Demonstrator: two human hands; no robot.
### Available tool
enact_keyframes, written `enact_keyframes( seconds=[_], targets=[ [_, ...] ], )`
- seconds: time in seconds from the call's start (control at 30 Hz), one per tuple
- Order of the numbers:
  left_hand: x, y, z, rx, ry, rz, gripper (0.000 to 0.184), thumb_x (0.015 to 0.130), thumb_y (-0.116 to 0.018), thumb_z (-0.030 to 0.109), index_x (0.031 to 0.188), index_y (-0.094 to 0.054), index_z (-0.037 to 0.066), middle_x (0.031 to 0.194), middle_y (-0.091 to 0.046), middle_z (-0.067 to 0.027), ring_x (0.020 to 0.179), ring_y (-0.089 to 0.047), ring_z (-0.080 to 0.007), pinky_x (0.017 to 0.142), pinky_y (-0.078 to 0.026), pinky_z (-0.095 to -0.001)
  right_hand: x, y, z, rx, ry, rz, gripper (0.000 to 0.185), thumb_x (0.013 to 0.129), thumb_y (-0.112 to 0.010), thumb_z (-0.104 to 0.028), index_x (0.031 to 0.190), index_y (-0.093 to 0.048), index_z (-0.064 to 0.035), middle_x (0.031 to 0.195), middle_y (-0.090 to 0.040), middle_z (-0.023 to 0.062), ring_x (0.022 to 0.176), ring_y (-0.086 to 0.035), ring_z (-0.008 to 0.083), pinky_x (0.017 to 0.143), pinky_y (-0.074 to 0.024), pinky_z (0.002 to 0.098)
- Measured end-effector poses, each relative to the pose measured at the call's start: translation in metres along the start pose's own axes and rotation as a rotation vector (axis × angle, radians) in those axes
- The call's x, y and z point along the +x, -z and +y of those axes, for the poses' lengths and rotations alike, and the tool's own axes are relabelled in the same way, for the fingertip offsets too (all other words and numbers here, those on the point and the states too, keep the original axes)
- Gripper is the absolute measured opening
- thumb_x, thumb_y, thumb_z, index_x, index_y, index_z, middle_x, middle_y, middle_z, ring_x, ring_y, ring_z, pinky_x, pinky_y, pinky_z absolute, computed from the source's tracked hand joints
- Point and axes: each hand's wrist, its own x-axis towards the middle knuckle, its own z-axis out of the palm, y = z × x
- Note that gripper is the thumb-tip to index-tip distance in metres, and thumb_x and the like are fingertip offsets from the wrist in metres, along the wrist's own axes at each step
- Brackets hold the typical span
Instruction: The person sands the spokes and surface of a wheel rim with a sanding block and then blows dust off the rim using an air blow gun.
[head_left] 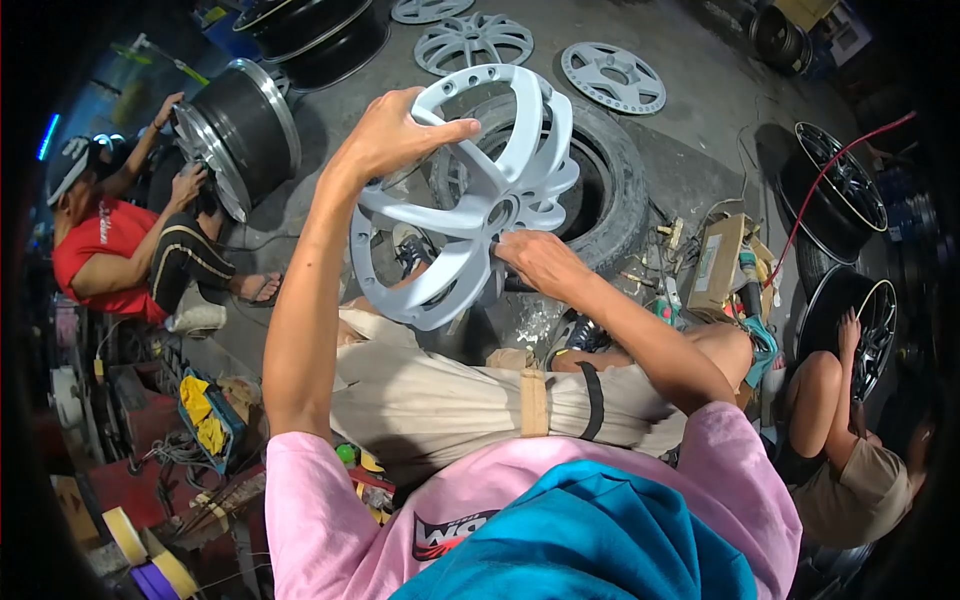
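A light grey spoked wheel face (pixel 505 190) is held up and tilted above my lap. My left hand (pixel 395 135) grips its upper left rim, with the thumb stretched over the front. Near the hub, my right hand (pixel 535 262) is closed at the base of a spoke, the fingers pressed together around something small and dark that I cannot make out. Behind the wheel face a dusty tire (pixel 625 190) lies flat on the floor, partly hidden by the wheel face.
Two grey wheel faces (pixel 613 77) (pixel 474 43) lie on the floor ahead. At left a person in red (pixel 110 245) handles a wheel barrel (pixel 245 130). A cardboard box (pixel 717 265) and tools are at right, beside another person's leg (pixel 815 400) and black wheels (pixel 845 190).
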Motion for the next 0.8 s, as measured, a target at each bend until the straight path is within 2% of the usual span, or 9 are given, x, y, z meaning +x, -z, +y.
enact_keyframes(
  seconds=[0.2,0.27,0.37,0.43,0.47,0.53,0.57,0.7,0.8],
  targets=[
    [-0.002,-0.006,-0.002,0.001,-0.013,0.044,0.065,0.080,-0.085,0.058,0.103,-0.075,-0.003,0.079,-0.070,-0.0054,0.076,-0.065,-0.0155,0.072,-0.051,-0.0319,-0.003,0.010,-0.003,-0.006,-0.024,-0.061,0.014,0.091,-0.061,-0.006,0.103,-0.065,-0.0017,0.096,-0.065,0.0161,0.093,-0.069,0.0368,0.081,-0.0558,0.0480],
    [0.001,-0.001,0.005,-0.002,0.001,0.012,0.070,0.074,-0.086,0.061,0.101,-0.078,-0.003,0.080,-0.074,-0.0120,0.075,-0.072,-0.0220,0.074,-0.057,-0.0387,-0.002,0.007,-0.002,-0.046,0.016,-0.046,0.013,0.092,-0.061,-0.007,0.103,-0.065,-0.0020,0.095,-0.065,0.0165,0.091,-0.069,0.0369,0.080,-0.0556,0.0486],
    [0.007,-0.004,-0.002,0.006,-0.017,0.017,0.069,0.074,-0.086,0.059,0.101,-0.078,-0.003,0.080,-0.074,-0.0112,0.075,-0.071,-0.0215,0.074,-0.056,-0.0376,-0.001,-0.003,-0.002,0.070,-0.111,-0.066,0.016,0.098,-0.060,-0.010,0.109,-0.069,-0.0014,0.098,-0.069,0.0179,0.092,-0.070,0.0382,0.081,-0.0562,0.0472],
    [0.000,-0.001,0.002,0.014,-0.005,0.026,0.068,0.074,-0.086,0.059,0.101,-0.077,-0.003,0.080,-0.074,-0.0107,0.076,-0.071,-0.0212,0.074,-0.056,-0.0368,-0.016,-0.003,-0.012,0.573,-0.367,0.051,0.023,0.104,-0.059,-0.015,0.116,-0.074,-0.0025,0.102,-0.073,0.0208,0.094,-0.070,0.0412,0.082,-0.0563,0.0461],
    [-0.002,-0.002,0.004,0.020,0.006,0.034,0.067,0.075,-0.086,0.058,0.101,-0.077,-0.003,0.080,-0.074,-0.0103,0.076,-0.070,-0.0208,0.073,-0.055,-0.0361,-0.026,0.001,-0.012,0.576,-0.371,0.054,0.023,0.104,-0.059,-0.015,0.116,-0.074,-0.0025,0.102,-0.073,0.0208,0.094,-0.070,0.0412,0.082,-0.0563,0.0461],
    [-0.002,-0.001,-0.005,-0.002,0.009,0.026,0.065,0.078,-0.086,0.056,0.103,-0.076,-0.003,0.083,-0.073,-0.0093,0.079,-0.069,-0.0194,0.076,-0.054,-0.0347,-0.053,0.017,-0.011,0.700,-0.546,-0.234,0.026,0.108,-0.056,-0.018,0.119,-0.076,-0.0037,0.104,-0.074,0.0235,0.094,-0.069,0.0456,0.086,-0.0559,0.0457],
    [0.000,-0.002,-0.010,-0.025,0.018,0.031,0.064,0.081,-0.085,0.055,0.105,-0.075,-0.003,0.086,-0.072,-0.0083,0.082,-0.067,-0.0180,0.078,-0.053,-0.0332,-0.071,-0.007,-0.001,0.606,-0.361,0.140,0.027,0.106,-0.056,-0.015,0.124,-0.073,-0.0051,0.103,-0.071,0.0244,0.089,-0.068,0.0464,0.082,-0.0559,0.0492],
    [-0.008,0.000,-0.007,-0.038,0.014,0.029,0.064,0.081,-0.086,0.054,0.106,-0.075,-0.004,0.090,-0.074,-0.0099,0.085,-0.069,-0.0196,0.082,-0.054,-0.0336,-0.057,0.002,0.018,0.200,-0.334,0.192,0.040,0.097,-0.059,-0.007,0.136,-0.066,-0.0079,0.101,-0.069,0.0224,0.089,-0.070,0.0429,0.078,-0.0583,0.0519],
    [-0.006,0.001,-0.005,0.011,0.024,0.028,0.063,0.081,-0.086,0.053,0.106,-0.075,-0.004,0.090,-0.075,-0.0107,0.086,-0.069,-0.0191,0.082,-0.054,-0.0338,-0.028,-0.020,0.030,0.074,-0.218,0.180,0.037,0.094,-0.060,-0.005,0.131,-0.067,-0.0068,0.097,-0.070,0.0227,0.086,-0.070,0.0437,0.078,-0.0590,0.0512]
  ],
)
